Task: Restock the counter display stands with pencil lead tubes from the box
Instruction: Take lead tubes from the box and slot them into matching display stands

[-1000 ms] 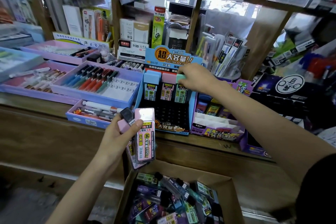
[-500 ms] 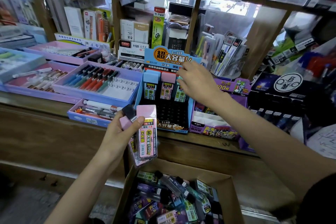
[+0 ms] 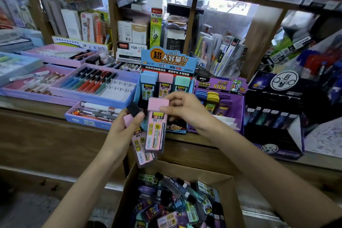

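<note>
- Lilac plastic tray (image 3: 88,96) of coloured pens: far left on the wooden tabletop (image 3: 27,104); not part of the job.
- Left hand (image 3: 124,131): fingers and thumb curled round a small bundle of pink-based lead tubes (image 3: 140,148), one of them black-capped, held above the box.
- Pink-capped flat plastic lead tube (image 3: 156,131): upright at the front of that bundle, in front of the stand, not yet in a slot.
- Right hand (image 3: 187,111): thumb and fingertips pinched on the tube's pink cap.
- Brown cardboard box (image 3: 185,169): open below both hands, heaped with loose tubes in mixed colours.
- Blue cardboard display stand (image 3: 167,61): on the tabletop behind the hands. The back row holds three tubes, capped blue, pink and green. The lower rows appear largely vacant, but the hands hide part of them.
- Purple cardboard display stand (image 3: 231,102) and black display stand (image 3: 273,135): further right, partly stocked.
- Step in hand (judged): drawing one tube out of the bundle for placement.
- Next move calls for: lifting the tube free, carrying it to a vacant slot, and seating it upright with the label forward.
</note>
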`<state>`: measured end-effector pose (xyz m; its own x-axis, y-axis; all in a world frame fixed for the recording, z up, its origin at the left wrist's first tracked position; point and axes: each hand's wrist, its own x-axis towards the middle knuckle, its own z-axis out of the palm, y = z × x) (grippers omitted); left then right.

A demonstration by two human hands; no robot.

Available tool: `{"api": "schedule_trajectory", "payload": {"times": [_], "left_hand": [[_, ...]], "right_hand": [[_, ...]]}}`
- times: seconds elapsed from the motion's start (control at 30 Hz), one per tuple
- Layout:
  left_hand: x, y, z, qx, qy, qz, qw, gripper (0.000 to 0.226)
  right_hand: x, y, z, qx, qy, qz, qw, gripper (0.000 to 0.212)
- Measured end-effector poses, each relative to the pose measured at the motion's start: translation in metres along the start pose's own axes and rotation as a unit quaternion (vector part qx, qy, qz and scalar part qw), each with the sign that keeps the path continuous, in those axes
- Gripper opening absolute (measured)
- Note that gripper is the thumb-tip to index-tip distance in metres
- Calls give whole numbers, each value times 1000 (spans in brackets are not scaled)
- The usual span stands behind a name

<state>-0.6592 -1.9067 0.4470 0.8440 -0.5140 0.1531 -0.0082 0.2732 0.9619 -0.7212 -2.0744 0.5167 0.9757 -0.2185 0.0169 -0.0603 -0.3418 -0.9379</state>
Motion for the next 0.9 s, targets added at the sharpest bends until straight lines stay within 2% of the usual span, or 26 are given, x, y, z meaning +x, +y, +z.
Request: {"api": "schedule_trajectory", "payload": {"times": [0.17, 0.3, 0.43, 0.6, 0.8, 0.9], "left_hand": [[-1, 4, -13, 14, 17, -10, 1000, 7], [-4, 4, -24, 25, 24, -16, 999, 12], [-4, 1, -33, 4, 32, -32, 999, 20], [-5, 0, -38, 13, 37, -10, 999, 11], [-6, -4, -38, 11, 41, -18, 999, 13], [-6, -6, -37, 5, 41, -27, 999, 15]], "right_hand": [[24, -24, -40, 31, 145, -53, 988, 16], [59, -22, -47, -132, 217, -87, 963, 16], [83, -9, -35, -242, 207, -104, 942, 16], [92, 2, -24, -323, 186, -122, 920, 16], [95, 1, -19, -296, 153, -99, 938, 15], [96, 11, -16, -295, 168, -78, 937, 18]]}}
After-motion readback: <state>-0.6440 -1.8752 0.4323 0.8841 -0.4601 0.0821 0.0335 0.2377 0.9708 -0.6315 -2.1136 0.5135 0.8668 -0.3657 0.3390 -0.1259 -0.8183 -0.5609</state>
